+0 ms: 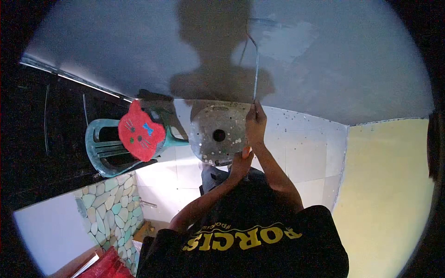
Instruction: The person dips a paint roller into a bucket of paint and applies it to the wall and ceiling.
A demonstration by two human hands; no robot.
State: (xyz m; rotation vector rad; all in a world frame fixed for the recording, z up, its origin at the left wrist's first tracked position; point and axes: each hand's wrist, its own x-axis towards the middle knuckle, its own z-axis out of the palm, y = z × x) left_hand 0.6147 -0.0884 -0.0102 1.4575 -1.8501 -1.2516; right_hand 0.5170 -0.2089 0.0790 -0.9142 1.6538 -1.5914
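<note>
A round grey metal disc [215,134] with a centre hole and white specks is held up in front of me. My left hand [241,163] grips its lower rim from below. At the disc's upper right edge, my right hand [255,123] pinches a thin bent wire [255,69]. The wire runs up across the grey surface behind. My black shirt with yellow lettering [245,236] fills the bottom of the view.
A green plastic chair [103,150] with a red cat-face cushion [141,136] is left of the disc. Speckled white tiles [301,148] lie behind my arms, beside a yellow wall [389,185]. Pebble-pattern tiling [111,208] and a red object [104,266] are lower left. A shadow falls on the grey surface [139,41].
</note>
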